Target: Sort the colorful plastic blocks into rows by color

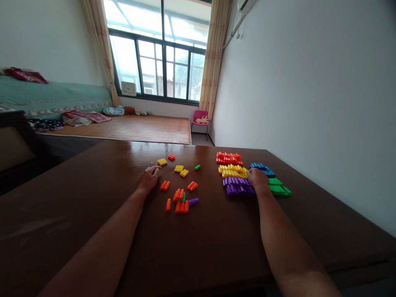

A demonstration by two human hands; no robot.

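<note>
On the brown table lie small bullet-shaped plastic pieces, sorted by colour on the right and scattered at the centre. My left hand (pixel 150 177) rests loosely on the tabletop, fingers partly stretched, nothing visible in them; a yellow group (pixel 162 162) lies just beyond its fingertips. At the right end of the yellow rows (pixel 232 171), my right hand (pixel 258 178) has its fingers closed, and what they hold is hidden. Purple rows (pixel 238 187) lie nearer me, red rows (pixel 229 158) farther off. Blue pieces (pixel 262 169) and green pieces (pixel 279 187) lie beyond and right of this hand.
Between my hands are loose orange pieces (pixel 192 186), an orange pile (pixel 182 207), a purple piece (pixel 194 201) and a green piece (pixel 197 167). The table (pixel 198 255) reaches toward the right wall. Behind it stand a bed (pixel 148 128) and a pink chair (pixel 200 117).
</note>
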